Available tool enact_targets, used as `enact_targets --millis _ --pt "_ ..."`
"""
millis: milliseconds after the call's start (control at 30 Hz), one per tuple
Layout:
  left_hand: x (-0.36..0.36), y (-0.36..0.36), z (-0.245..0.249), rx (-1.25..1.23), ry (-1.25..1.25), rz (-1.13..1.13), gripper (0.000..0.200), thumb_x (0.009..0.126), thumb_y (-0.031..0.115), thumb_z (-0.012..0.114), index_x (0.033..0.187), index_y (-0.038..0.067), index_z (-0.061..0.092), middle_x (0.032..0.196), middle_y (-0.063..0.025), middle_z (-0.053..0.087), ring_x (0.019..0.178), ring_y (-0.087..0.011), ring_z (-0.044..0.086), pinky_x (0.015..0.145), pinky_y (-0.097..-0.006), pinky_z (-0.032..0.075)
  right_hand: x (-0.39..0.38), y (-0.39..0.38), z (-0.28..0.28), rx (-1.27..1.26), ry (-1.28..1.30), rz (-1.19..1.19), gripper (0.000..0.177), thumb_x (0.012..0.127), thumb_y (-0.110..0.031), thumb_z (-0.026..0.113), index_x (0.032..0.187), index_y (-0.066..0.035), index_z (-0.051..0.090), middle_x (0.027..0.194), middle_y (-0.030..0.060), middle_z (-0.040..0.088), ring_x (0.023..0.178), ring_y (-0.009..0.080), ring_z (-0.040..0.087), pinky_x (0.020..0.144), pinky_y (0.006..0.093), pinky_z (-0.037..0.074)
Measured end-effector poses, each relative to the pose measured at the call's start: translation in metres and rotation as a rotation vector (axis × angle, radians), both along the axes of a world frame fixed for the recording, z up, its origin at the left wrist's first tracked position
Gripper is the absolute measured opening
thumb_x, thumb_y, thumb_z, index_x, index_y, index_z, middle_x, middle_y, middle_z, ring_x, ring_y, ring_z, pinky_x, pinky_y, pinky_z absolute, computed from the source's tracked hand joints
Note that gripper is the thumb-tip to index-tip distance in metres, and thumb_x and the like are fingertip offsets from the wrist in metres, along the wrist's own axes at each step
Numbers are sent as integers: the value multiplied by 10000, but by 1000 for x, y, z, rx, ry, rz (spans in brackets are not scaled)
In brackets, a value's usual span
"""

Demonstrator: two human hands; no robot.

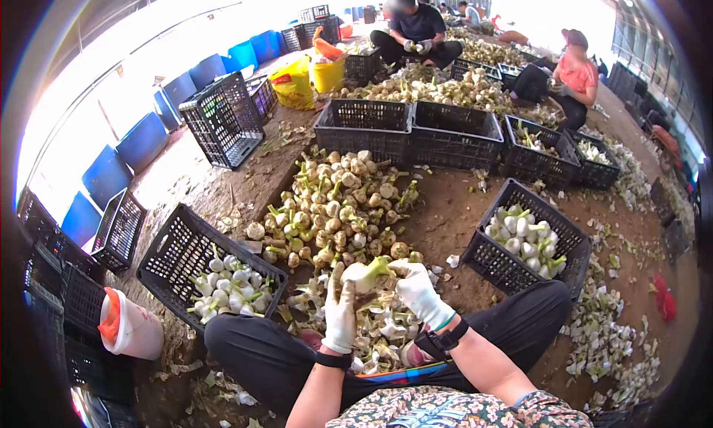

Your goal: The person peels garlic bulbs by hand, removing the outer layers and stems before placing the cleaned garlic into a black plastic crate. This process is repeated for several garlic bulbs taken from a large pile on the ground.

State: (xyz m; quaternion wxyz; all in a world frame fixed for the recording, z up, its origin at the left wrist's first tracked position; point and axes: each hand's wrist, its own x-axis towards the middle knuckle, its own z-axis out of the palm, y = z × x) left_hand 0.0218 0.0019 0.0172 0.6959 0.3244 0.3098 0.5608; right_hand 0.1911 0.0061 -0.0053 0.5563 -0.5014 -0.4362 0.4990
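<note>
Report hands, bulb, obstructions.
Left hand holding garlic bulb; right hand at its stem end; peelings heaped below; nothing visibly blocking the hands.

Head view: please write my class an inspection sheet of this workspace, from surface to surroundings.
Surface: brown earth, partly bare.
Job's things: garlic bulb in hand; garlic heap ahead; whiter garlic in left crate and right crate.
Clutter: pale peelings under the bulb and strewn at right.
Hands: gloved left hand holds the bulb; gloved right hand is at its green end, grip unclear.
Cables: nothing seen.
Surroundings: white bucket at left; two seated people beyond a row of black crates.
</note>
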Motion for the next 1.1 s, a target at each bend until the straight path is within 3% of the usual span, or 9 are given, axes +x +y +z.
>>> enact_targets --millis 100,233,300,367,500,600,833,967,1100 --pt "-4 2 -10 117 158 4 669 821 176 791 1370 37 435 1198 -118 608 1031 -188 629 941 -321 513 -4 -5 6 30 -40 109 398 748 169 480 1067 39 680 956 22 687 889 96 627 793 250 520" --pt "-8 3 -4 116 70 -82 696 767 41 802 1362 -2 443 1225 -107 593 1093 -173 600 929 -304 523 8 2 11 -111 838 -32 208 862 21 543 1017 13 682 917 95 704 854 190 674 800 333 551" --pt "-9 2 -4 170 11 -145 704 774 8 777 1384 1 425 1240 -102 588 1122 -182 585 962 -308 502 15 11 -13 -146 801 -50 185 855 -38 613 1012 19 691 938 101 710 879 193 666 801 322 538" --pt "-14 1 -4 167 71 -149 738 770 -15 764 1413 16 403 1274 -96 566 1147 -188 569 987 -310 482 16 15 -23 -266 -358 31 172 858 -76 619 991 -30 718 940 121 694 882 258 675 788 382 523" --pt "-18 4 -8 149 20 -133 815 746 8 778 1451 53 372 1312 -89 523 1156 -185 554 997 -312 469 17 16 -16 110 -1086 -374 342 796 -184 707 1089 -12 675 1004 175 651 1021 345 603 892 412 479" --pt "-18 8 -14 211 153 -63 826 728 29 757 1454 57 364 1311 -88 507 1172 -186 535 997 -313 460 7 7 47 296 -754 -168 369 814 -203 697 1119 -1 651 1056 191 632 1043 358 591 900 423 479" --pt "-12 1 6 260 319 -150 752 736 -81 695 1406 63 385 1223 -89 502 1083 -177 571 914 -287 503 -10 11 85 337 -1265 443 209 781 -193 676 945 -63 691 900 149 635 866 339 635 741 433 505" --pt "-17 3 1 289 418 -158 767 728 -81 714 1409 67 394 1173 -61 555 1070 -156 575 933 -284 490 -16 14 90 451 -1364 519 213 739 -206 676 894 -61 656 876 152 614 848 347 623 733 436 501" --pt "-17 3 1 198 164 -50 740 771 -11 748 1415 42 388 1247 -91 550 1137 -162 558 980 -291 463 -21 21 78 419 -1114 231 213 739 -173 678 883 -23 633 872 174 619 842 363 617 738 432 500"
